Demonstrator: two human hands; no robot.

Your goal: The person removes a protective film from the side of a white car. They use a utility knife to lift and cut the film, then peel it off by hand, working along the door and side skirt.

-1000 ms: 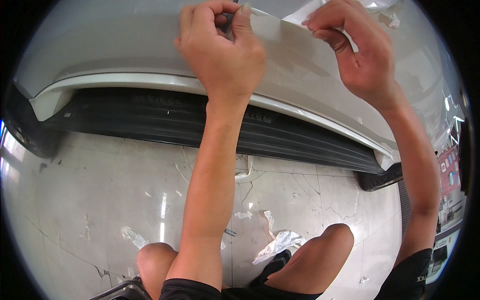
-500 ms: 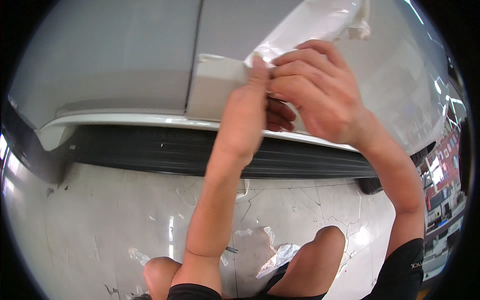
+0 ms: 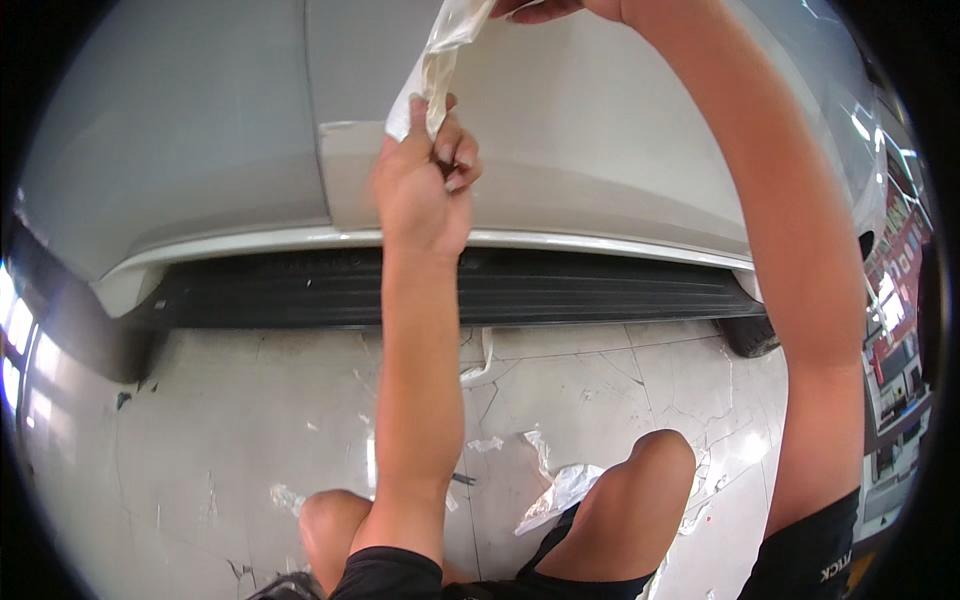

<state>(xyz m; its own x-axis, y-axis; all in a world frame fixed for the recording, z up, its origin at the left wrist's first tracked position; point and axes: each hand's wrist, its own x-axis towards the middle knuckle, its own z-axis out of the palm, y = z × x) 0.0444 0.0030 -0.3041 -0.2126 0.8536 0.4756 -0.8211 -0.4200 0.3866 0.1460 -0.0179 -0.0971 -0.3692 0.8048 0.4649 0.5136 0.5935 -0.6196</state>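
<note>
A strip of white glossy film (image 3: 407, 105), bunched and folded, stretches upward in front of a silver-grey vehicle's side panel (image 3: 590, 130). My left hand (image 3: 425, 195) pinches its lower end between thumb and fingers, just above the sill. At the top edge of the view, my right hand (image 3: 560, 10) has its fingers against the upper part of the film; the picture cuts off some of this hand. Near my left hand, a pale edge (image 3: 350, 127) runs across the panel beside the vertical door seam (image 3: 312, 110).
Below the sill runs a long black ribbed side step (image 3: 600, 290). Torn white film scraps (image 3: 560, 497) lie on the cracked tile floor (image 3: 250, 430) around my bent knees (image 3: 640, 500). A dark slim tool (image 3: 463, 479) lies beside my left forearm. Shelves with goods (image 3: 900, 400) stand far right.
My right hand has moved up from beside the left hand to the top edge. The film now stretches upward between both hands. The view has shifted, placing the door seam farther left.
</note>
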